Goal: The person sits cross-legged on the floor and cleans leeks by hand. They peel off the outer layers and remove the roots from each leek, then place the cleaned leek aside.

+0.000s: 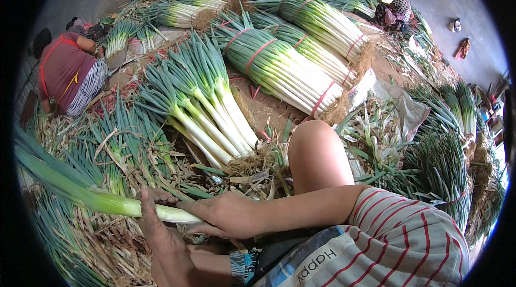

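Observation:
My left hand (163, 228) holds a long green onion (117, 205) around its pale shaft, with the thumb on the near side. Its green leaves stretch away to the left edge. At the white root end, the fingers of my right hand (229, 215) touch and grip the stalk. Just beyond my hands lies a loose group of cleaned green onions (209, 121), their white ends towards me and roots (250, 162) still on. To the left, uncleaned green onions (117, 158) with dry brown leaves are heaped close to my left hand.
Large bundles of green onions (286, 69) tied with red bands lie ahead. My bare knee (318, 154) rises right of my hands. Peeled leaf scraps (375, 125) and more onions (437, 166) lie at right. Co-workers sit at left (68, 69) and far right (397, 9).

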